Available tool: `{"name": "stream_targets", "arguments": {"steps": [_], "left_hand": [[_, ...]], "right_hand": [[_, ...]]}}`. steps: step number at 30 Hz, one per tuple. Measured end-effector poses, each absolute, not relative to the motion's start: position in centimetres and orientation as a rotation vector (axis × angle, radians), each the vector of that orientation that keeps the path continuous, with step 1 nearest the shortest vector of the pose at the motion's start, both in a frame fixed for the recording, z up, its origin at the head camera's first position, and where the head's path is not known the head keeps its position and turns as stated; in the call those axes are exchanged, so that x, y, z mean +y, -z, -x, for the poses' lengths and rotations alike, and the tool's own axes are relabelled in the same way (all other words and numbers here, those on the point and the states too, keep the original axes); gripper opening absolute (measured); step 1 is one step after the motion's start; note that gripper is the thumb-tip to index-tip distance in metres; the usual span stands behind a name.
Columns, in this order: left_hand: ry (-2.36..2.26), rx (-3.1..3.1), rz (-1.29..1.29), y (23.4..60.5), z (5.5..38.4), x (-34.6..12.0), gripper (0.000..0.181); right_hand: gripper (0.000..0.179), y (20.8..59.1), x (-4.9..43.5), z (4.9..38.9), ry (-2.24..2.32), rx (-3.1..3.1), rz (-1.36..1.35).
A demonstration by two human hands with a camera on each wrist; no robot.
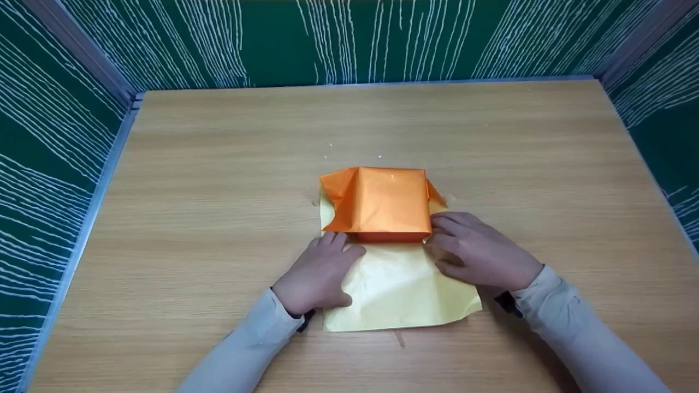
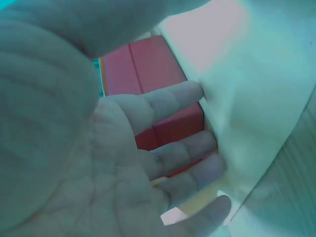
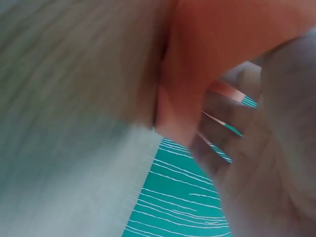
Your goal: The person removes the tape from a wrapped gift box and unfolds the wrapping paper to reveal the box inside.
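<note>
A boxy package (image 1: 393, 199) is covered on top by orange wrapping paper (image 1: 344, 188), with loose flaps on its left and right sides. The paper's pale yellow inner side (image 1: 404, 295) spreads out in front of it. My left hand (image 1: 322, 273) rests at the package's front left corner, fingers fairly straight and touching the paper. In the left wrist view, the red-looking front face (image 2: 148, 69) shows behind the fingers. At the package's right side, my right hand (image 1: 480, 251) has bent fingers on the wrapping. The right wrist view shows an orange flap (image 3: 182, 98) between thumb and fingers; some fingertips are hidden.
The wooden table (image 1: 218, 164) lies under everything. Green panels with white streaks (image 1: 382, 43) stand along its back, left and right edges, with blue tape (image 1: 82, 234) at the left seam. Small white specks (image 1: 380, 156) lie behind the package.
</note>
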State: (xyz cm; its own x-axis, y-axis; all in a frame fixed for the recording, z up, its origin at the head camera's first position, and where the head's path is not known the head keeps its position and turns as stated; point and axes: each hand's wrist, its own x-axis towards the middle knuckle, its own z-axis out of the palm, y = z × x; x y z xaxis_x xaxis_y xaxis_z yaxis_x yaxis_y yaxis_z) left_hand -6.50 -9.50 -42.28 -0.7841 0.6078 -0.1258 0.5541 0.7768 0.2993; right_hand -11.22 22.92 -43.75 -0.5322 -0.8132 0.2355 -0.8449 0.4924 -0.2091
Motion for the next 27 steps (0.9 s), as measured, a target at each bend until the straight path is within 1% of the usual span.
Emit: {"name": "stream_targets", "arguments": {"steps": [4, 10, 15, 17, 22, 24, 27], "left_hand": [[-0.387, 2.733, -0.918, 42.4, 6.7, -9.8, 0.080], [-0.380, 2.727, -0.902, 42.4, 6.9, -9.9, 0.079], [-0.353, 2.709, -0.877, 42.3, 7.0, -9.8, 0.086], [-0.354, 2.706, -0.872, 42.3, 7.0, -9.7, 0.087], [-0.374, 2.731, -0.911, 42.2, 7.1, -9.8, 0.087], [-0.375, 2.742, -0.926, 42.2, 7.1, -9.8, 0.087], [-0.371, 2.744, -0.920, 42.2, 7.0, -9.8, 0.088]], "right_hand": [[0.024, 43.9, 23.3, 11.5, -0.369, -2.657, -1.380], [0.039, 43.9, 23.6, 11.8, -0.310, -2.675, -1.310], [0.041, 43.9, 23.3, 11.9, -0.304, -2.689, -1.266], [0.037, 44.0, 23.1, 12.0, -0.330, -2.671, -1.247], [0.016, 43.6, 22.5, 13.1, -0.482, -2.561, -1.143], [0.014, 43.1, 22.1, 14.0, -0.517, -2.538, -1.059], [0.020, 42.4, 21.4, 15.4, -0.539, -2.602, -0.897]]}}
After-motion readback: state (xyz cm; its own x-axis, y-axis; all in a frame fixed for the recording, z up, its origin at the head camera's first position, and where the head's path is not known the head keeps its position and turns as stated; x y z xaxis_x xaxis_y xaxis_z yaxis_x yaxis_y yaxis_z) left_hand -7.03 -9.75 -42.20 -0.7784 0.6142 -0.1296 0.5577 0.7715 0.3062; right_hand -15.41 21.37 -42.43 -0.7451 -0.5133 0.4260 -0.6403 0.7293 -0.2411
